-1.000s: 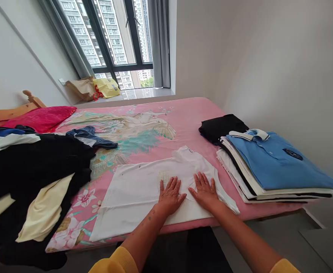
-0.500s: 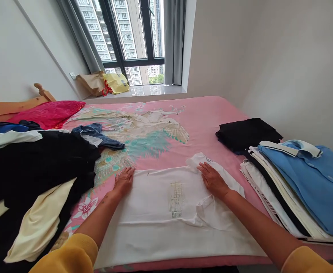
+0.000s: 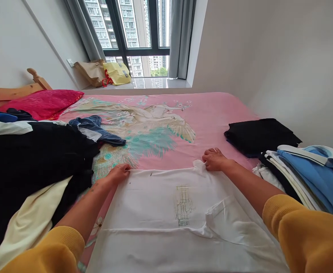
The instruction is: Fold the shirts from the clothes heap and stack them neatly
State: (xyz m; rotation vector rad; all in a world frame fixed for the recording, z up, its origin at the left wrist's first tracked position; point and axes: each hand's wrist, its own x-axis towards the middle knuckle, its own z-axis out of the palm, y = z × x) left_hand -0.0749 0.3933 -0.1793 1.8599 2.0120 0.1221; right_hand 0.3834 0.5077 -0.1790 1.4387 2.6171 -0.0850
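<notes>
A white T-shirt [image 3: 155,212] with a sketch-like print lies spread on the pink bed, its neck end toward the right. My left hand [image 3: 120,173] pinches its far left corner, fingers closed on the cloth. At the far right, by the collar, my right hand [image 3: 214,160] has its fingers curled on the shirt's edge. A crease runs across the near half of the fabric, and a small fold stands up right of the print.
A loose heap of black clothes [image 3: 38,159] with a cream garment [image 3: 38,212] covers the left side, beside denim jeans [image 3: 98,129]. On the right stand a folded black garment [image 3: 263,136] and a folded stack topped by a blue polo shirt [image 3: 320,178]. A red pillow [image 3: 46,102] lies behind.
Both hands were flat on the middle of the shirt, then spread apart to its far edge. Now their fingers close on that edge. The view has moved closer over the bed.
</notes>
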